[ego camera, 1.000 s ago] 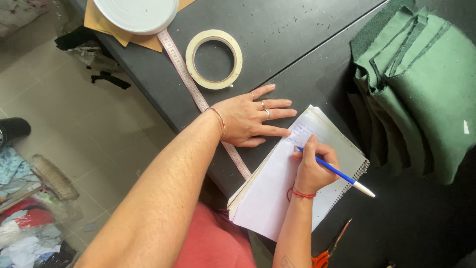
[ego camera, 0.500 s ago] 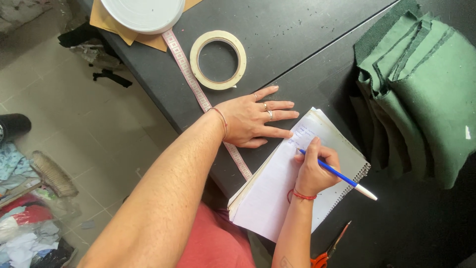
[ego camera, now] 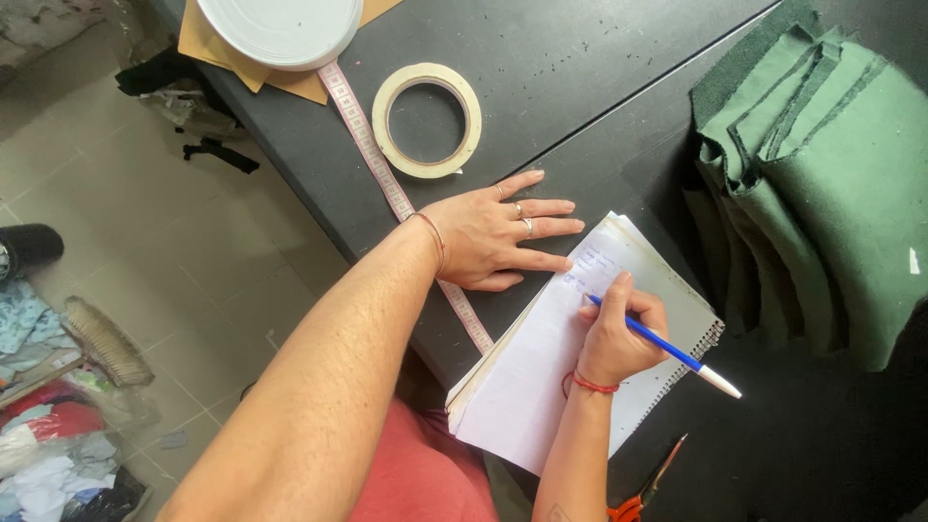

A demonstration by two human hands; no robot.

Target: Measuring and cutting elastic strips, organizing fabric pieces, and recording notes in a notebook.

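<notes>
Dark table: open surface and obstructions.

Bare table lies beyond the tape roll toward the far right, and between the notebook and the stack of green fabric. The left hand lies flat, touching the notebook's top corner and covering part of the measuring tape that runs along the left edge. The right hand, closed round a blue pen, occupies the page. Scissors lie near the notebook's lower corner. A white round lid on brown paper blocks the far left corner.

Left hand: finger rings, thin wrist bangle. Right hand: red thread bracelet. Forearms unsleeved; reddish garment below.
</notes>
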